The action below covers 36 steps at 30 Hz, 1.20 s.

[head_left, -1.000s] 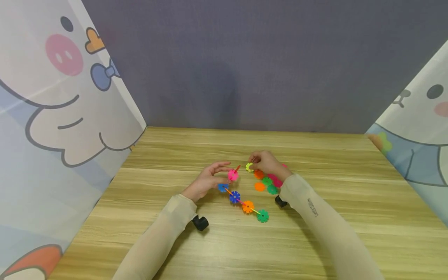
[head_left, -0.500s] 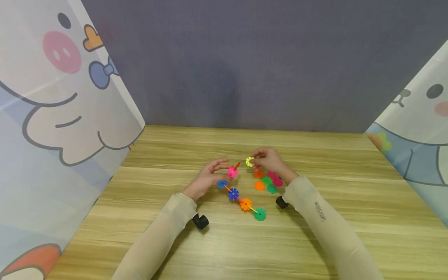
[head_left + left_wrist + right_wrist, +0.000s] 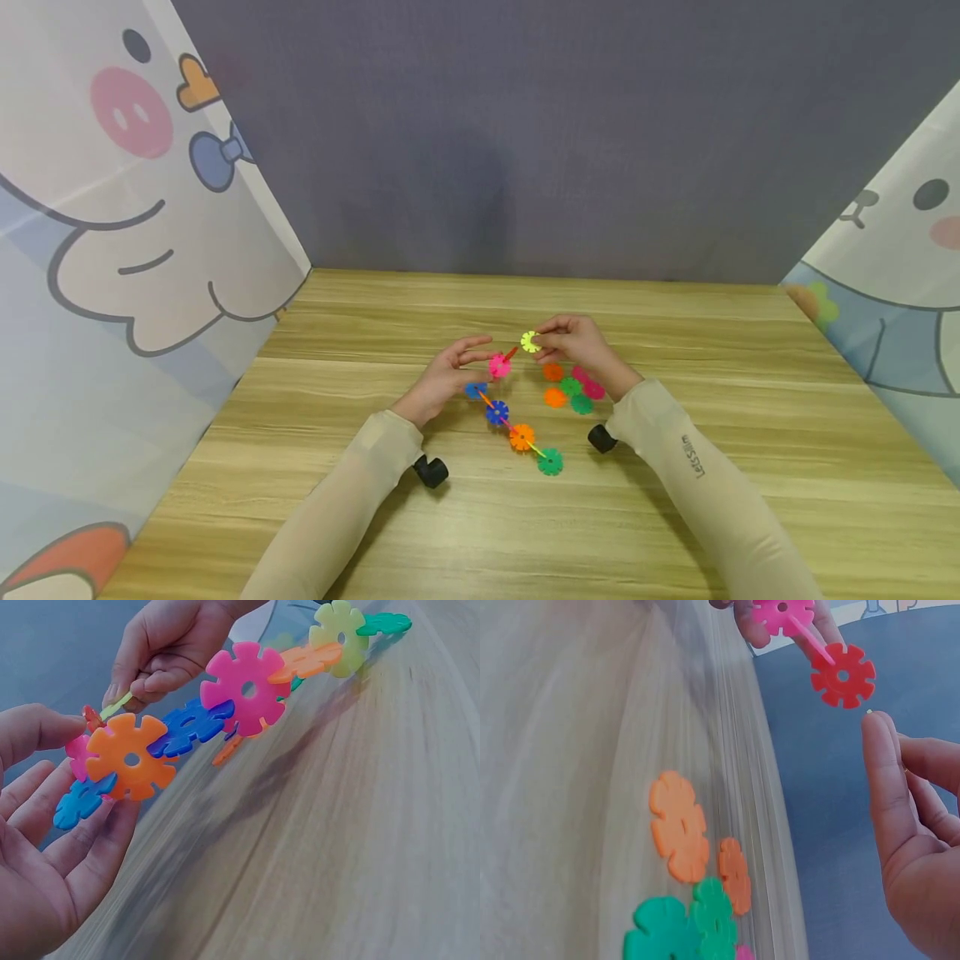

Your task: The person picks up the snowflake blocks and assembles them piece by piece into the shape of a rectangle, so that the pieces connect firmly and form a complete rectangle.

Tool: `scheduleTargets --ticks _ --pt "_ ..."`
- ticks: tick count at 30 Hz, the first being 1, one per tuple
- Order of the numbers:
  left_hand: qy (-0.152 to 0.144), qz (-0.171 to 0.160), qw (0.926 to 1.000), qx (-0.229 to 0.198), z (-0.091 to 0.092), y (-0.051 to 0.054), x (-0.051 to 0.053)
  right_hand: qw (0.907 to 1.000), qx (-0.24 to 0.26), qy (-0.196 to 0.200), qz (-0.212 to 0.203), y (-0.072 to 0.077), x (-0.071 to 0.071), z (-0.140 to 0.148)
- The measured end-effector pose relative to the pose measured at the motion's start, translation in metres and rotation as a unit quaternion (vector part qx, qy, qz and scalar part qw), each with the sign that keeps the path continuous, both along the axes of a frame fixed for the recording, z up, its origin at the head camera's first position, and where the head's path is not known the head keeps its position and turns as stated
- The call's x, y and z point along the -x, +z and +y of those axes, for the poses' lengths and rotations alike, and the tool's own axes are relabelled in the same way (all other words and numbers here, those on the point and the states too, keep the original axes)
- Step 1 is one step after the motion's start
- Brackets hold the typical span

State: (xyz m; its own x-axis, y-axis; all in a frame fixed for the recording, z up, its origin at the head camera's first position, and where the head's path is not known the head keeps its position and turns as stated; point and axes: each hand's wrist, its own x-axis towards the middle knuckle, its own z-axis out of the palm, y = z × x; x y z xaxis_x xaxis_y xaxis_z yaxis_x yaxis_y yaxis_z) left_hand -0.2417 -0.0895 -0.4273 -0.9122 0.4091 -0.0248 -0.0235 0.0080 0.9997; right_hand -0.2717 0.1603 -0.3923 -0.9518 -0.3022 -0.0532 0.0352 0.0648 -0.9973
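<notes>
My left hand (image 3: 441,388) holds a chain of interlocking notched flower discs (image 3: 497,412) by its far end. The chain slants toward me in blue, orange, pink, yellow and green. In the left wrist view, thumb and fingers grip it near a pink disc (image 3: 78,757). At the chain's tip a red disc (image 3: 831,684) sticks out, joined by pink ones. Between thumb and fingers, my right hand (image 3: 581,343) pinches a yellow disc (image 3: 529,341), seen edge-on in the left wrist view. That yellow disc is close to the red one; whether they touch is unclear.
Several loose discs lie on the wooden table (image 3: 675,333) below my right hand: orange discs (image 3: 555,397), green discs (image 3: 581,404) and pink discs (image 3: 593,389). A grey panel (image 3: 525,142) stands behind the table, with cartoon-printed sheets at both sides.
My right hand has lifted the yellow disc from beside the loose discs and brought it left, close to the red disc. The chain's near end has swung slightly left.
</notes>
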Motion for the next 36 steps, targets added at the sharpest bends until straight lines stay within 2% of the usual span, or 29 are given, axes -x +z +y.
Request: scheduleTargets --ticks 18,27,36 --pt "0.002 -0.005 0.9999 -0.01 0.004 0.001 -0.002 0.9996 0.012 0.025 0.005 -0.001 -0.005 -0.004" --pt "0.016 -0.013 0.9995 -0.025 0.014 -0.001 0.0 0.9993 -0.002 0.033 0.018 -0.001 -0.006 -0.006" --pt "0.029 -0.012 0.9993 -0.018 0.018 -0.001 0.003 0.9991 -0.009 0.037 0.018 -0.004 -0.008 -0.009"
